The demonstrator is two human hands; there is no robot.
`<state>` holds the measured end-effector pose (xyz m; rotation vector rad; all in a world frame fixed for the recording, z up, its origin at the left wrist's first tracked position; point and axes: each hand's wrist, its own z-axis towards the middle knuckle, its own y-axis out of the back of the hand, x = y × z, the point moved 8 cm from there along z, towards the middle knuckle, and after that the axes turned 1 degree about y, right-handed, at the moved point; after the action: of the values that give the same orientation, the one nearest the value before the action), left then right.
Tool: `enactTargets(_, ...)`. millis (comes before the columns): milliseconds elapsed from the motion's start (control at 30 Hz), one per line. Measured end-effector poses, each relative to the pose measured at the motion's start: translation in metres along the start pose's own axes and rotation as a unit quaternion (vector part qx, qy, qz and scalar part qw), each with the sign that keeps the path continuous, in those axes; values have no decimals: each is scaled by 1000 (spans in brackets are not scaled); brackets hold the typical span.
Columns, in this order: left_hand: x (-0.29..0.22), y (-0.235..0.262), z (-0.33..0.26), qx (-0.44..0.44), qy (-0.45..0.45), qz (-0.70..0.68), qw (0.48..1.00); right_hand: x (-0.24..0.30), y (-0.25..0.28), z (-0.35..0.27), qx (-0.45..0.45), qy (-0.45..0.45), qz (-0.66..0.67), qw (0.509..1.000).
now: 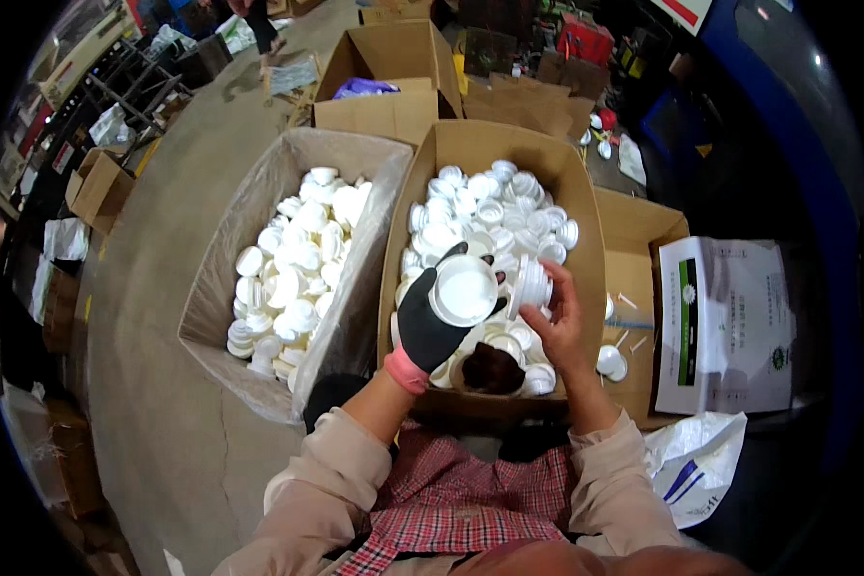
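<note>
My left hand, in a black glove with a pink cuff, is closed around a round white plastic lid turned flat side up. My bare right hand grips a second white plastic lid with a stepped, ribbed rim, tilted on edge beside the first. Both hands are over a cardboard box heaped with similar white lids. A dark brown object, its kind unclear, lies among the lids at the box's near end.
To the left, a plastic-lined box contains many cream-white lids. An open carton with something purple stands behind. On the right are flattened cardboard, a printed white carton panel and a white plastic bag. Blue machinery borders the far right.
</note>
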<state>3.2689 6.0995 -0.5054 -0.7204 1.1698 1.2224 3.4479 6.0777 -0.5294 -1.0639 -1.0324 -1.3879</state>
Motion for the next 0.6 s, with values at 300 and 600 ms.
enactTargets(300, 26, -23, -16, 6, 30, -220, 975, 50, -48, -13, 79, 106, -141, 981)
enactTargets(600, 2, -8, -6, 83, 0, -82, 993, 61, -51, -14, 77, 211, -231, 947)
